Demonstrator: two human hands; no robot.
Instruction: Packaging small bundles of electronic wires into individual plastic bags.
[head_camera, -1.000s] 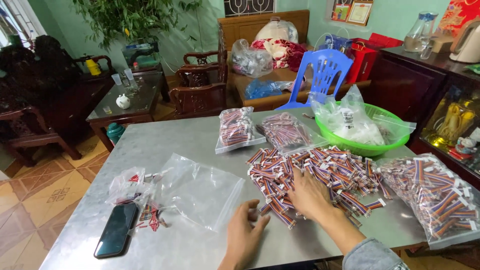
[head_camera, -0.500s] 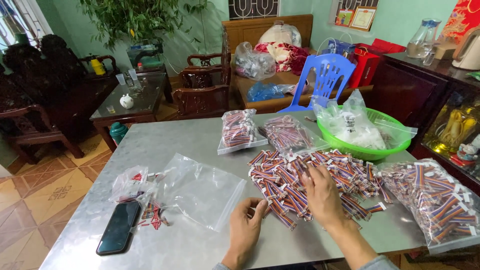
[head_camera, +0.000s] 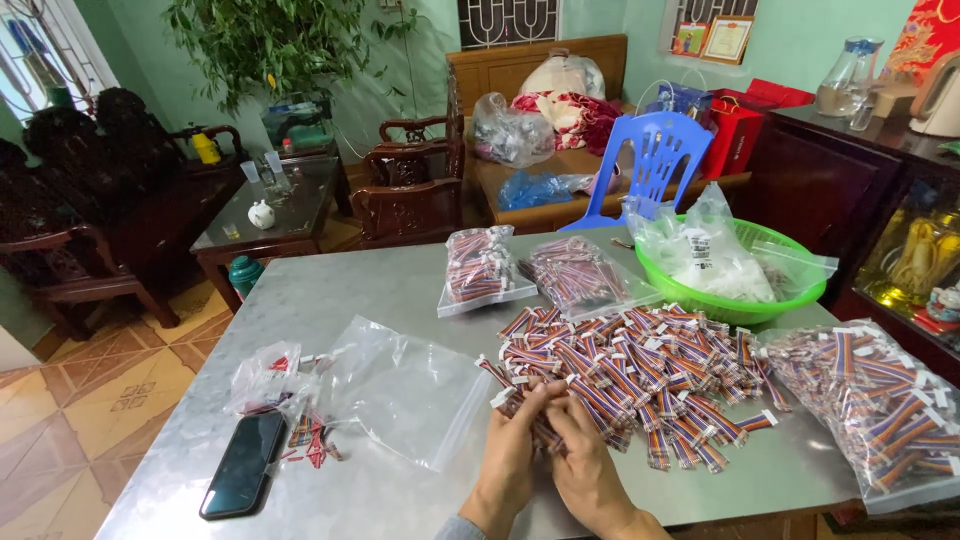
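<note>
Grey bench (head_camera: 400, 290) under me, my left hand (head_camera: 510, 455) and right hand (head_camera: 585, 465) close together on a bundle of striped wire connectors (head_camera: 530, 405), beside the loose heap (head_camera: 640, 370), with the empty clear bag (head_camera: 400, 395) lying left of them.

I see a smooth, dull-sheened metal table (head_camera: 400, 280). At 9 o'clock of my hands lies a clear glossy plastic bag (head_camera: 405, 390); at 1 o'clock, a shiny green plastic basin (head_camera: 790, 300). The phone (head_camera: 243, 477) is glossy black.
</note>
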